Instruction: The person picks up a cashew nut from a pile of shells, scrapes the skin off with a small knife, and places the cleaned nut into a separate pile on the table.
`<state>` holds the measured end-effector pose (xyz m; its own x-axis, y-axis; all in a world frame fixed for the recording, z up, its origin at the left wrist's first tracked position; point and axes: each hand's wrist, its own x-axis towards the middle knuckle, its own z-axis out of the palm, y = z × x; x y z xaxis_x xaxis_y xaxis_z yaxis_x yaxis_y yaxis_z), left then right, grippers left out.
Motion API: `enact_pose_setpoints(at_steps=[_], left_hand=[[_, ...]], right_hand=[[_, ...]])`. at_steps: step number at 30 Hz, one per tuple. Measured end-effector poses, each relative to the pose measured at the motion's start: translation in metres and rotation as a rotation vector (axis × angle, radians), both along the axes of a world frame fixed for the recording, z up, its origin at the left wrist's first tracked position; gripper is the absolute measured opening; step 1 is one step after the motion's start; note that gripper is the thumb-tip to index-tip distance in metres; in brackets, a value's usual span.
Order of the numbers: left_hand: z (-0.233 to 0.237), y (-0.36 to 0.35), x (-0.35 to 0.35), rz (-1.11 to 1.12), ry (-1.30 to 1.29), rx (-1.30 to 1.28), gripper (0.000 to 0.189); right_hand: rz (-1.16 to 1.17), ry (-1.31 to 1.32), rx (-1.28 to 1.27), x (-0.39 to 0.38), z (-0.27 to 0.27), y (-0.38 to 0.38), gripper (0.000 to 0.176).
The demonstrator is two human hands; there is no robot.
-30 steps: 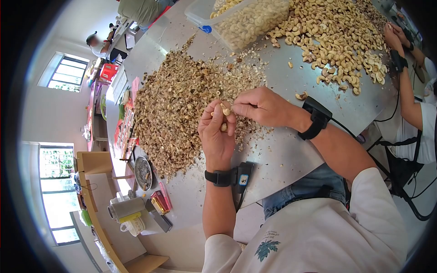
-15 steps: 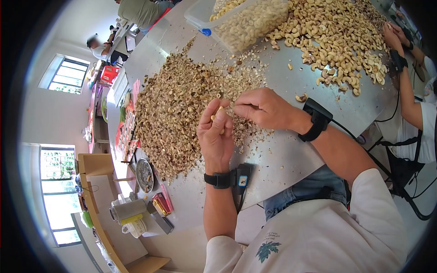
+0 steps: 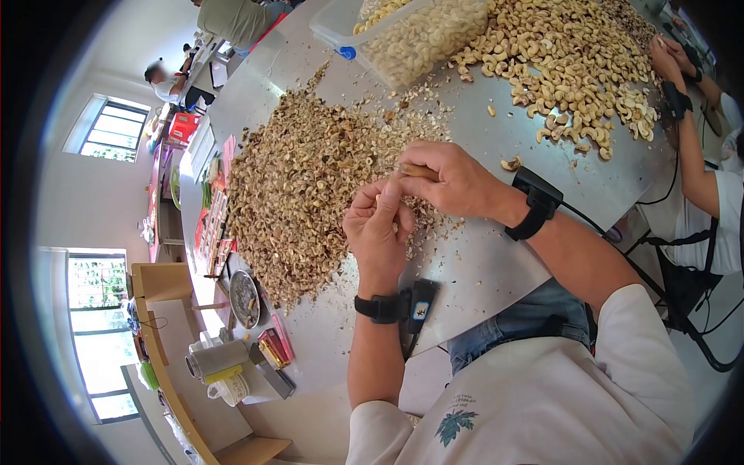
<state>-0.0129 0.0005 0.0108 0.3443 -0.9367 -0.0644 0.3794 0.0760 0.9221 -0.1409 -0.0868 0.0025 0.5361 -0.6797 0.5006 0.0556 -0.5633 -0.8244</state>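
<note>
Left hand (image 3: 377,232) pinching a kernel (image 3: 394,225), right hand (image 3: 453,182) pinching a brown piece (image 3: 417,170), both over the husk pile (image 3: 302,178), presumably so peelings drop there.

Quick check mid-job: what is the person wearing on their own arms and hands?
Both hands are bare, no gloves. The left hand has a black wristband carrying a small black box with a pale label. The right hand has a black wrist unit with a thin black cable trailing off it. White sleeves cover the upper arms; forearms are bare.
</note>
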Motion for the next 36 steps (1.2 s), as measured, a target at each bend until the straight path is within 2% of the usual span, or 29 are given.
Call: enact_pose_setpoints(at_steps=[1,4,7,10,13,16,19,25,31,36], left_hand=[[0.001,0.001,0.001,-0.027,0.016,-0.007,0.013],[0.004,0.003,0.006,-0.11,0.058,-0.044,0.016],[0.0,0.004,0.013,-0.17,0.084,-0.089,0.021],[-0.002,0.005,0.017,-0.143,0.096,-0.1,0.026],[0.002,0.003,0.016,-0.086,0.105,-0.145,0.03],[0.007,0.003,0.015,-0.07,0.093,-0.154,0.034],[0.003,0.003,0.02,-0.074,0.031,-0.15,0.035],[0.002,0.003,0.019,-0.059,-0.056,-0.162,0.033],[0.001,0.003,0.021,-0.049,-0.092,-0.154,0.032],[0.004,0.003,0.019,-0.021,-0.091,-0.124,0.032]], right_hand=[[0.004,0.016,0.006,-0.001,0.001,0.0,0.021],[0.068,0.003,0.319,-0.004,0.005,-0.003,0.025],[0.109,-0.024,0.371,-0.007,0.009,-0.005,0.03],[0.103,0.011,0.275,-0.006,0.006,-0.007,0.027],[0.018,-0.161,0.032,-0.004,0.013,-0.006,0.024],[0.06,-0.076,-0.047,-0.012,0.015,-0.009,0.023],[0.203,0.093,-0.037,-0.019,0.015,-0.013,0.014],[0.272,0.111,-0.075,-0.017,0.01,-0.011,0.015],[0.207,0.092,-0.135,-0.015,0.008,-0.01,0.014],[0.055,0.085,-0.245,-0.013,0.009,-0.005,0.012]])
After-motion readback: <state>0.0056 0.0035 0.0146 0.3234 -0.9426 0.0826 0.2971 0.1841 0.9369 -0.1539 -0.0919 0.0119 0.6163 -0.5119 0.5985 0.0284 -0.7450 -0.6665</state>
